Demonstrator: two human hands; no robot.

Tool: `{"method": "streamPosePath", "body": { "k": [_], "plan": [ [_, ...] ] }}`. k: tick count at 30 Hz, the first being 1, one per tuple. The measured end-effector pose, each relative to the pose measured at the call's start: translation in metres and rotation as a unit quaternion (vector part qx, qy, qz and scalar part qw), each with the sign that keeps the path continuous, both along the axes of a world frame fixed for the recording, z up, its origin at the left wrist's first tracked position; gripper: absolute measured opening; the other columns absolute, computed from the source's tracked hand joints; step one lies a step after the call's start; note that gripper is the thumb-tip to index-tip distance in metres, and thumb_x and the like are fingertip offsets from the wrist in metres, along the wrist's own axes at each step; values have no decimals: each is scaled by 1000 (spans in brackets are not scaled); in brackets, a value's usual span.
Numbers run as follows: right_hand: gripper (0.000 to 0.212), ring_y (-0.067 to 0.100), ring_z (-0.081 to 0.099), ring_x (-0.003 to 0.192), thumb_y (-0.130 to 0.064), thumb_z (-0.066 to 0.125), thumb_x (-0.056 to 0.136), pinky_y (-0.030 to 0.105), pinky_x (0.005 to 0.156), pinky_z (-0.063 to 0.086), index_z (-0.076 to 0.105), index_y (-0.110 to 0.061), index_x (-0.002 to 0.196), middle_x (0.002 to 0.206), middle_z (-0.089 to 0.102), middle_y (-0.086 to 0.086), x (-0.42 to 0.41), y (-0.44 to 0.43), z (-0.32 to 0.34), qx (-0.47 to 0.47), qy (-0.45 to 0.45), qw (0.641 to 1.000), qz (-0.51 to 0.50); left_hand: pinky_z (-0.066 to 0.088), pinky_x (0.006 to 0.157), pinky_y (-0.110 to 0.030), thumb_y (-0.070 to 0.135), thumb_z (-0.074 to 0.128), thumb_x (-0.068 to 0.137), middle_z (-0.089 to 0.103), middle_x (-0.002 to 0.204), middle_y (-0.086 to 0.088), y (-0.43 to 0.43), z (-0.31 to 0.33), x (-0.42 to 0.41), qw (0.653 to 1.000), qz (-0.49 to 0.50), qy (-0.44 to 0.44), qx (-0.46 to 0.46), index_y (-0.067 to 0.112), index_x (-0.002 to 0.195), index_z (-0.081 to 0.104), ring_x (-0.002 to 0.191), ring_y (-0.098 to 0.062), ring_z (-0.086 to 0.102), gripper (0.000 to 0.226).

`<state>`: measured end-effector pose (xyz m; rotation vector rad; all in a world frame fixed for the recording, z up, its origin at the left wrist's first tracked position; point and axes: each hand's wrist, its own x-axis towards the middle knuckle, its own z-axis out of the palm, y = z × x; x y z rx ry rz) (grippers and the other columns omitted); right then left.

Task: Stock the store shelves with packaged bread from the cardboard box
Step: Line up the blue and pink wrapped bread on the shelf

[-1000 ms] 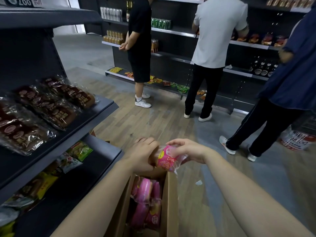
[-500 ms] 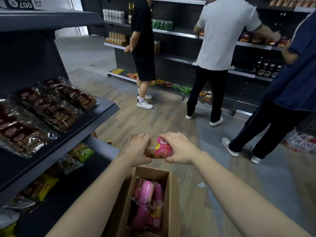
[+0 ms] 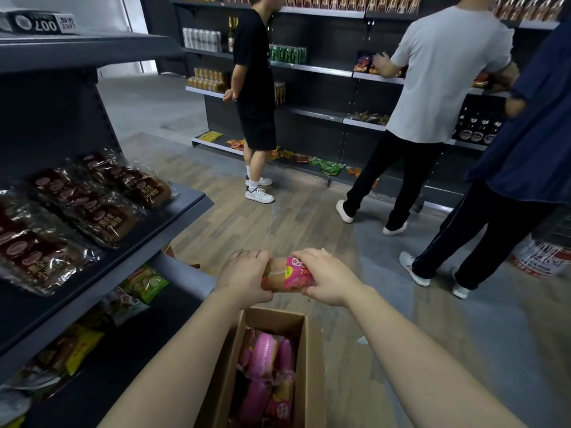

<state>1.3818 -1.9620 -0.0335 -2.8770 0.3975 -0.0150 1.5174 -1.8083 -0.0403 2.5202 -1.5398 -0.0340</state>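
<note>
Both hands are gripping one pink bread packet (image 3: 289,274) at center frame, left hand (image 3: 244,278) and right hand (image 3: 327,278) clamping its ends, above the open cardboard box (image 3: 310,366) holding more pink packets (image 3: 262,366).

The left hand (image 3: 244,278) and right hand (image 3: 324,279) cover both ends of the pink-labelled bread packet (image 3: 285,274), the brown cardboard box (image 3: 309,366) runs off the bottom edge, and the packet's print is too small to read.
</note>
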Motion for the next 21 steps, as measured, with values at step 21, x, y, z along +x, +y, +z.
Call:
{"method": "streamPosePath", "body": {
  "k": [21],
  "plan": [
    [67, 25, 43, 130, -18, 67, 76, 40, 115, 25, 46, -18, 140, 138, 50, 3, 16, 28, 8, 59, -72, 994, -64, 31, 99, -31, 43, 74, 71, 57, 126, 4, 29, 19, -9, 996, 69, 24, -46, 25, 132, 48, 118, -20, 49, 68]
  ]
}}
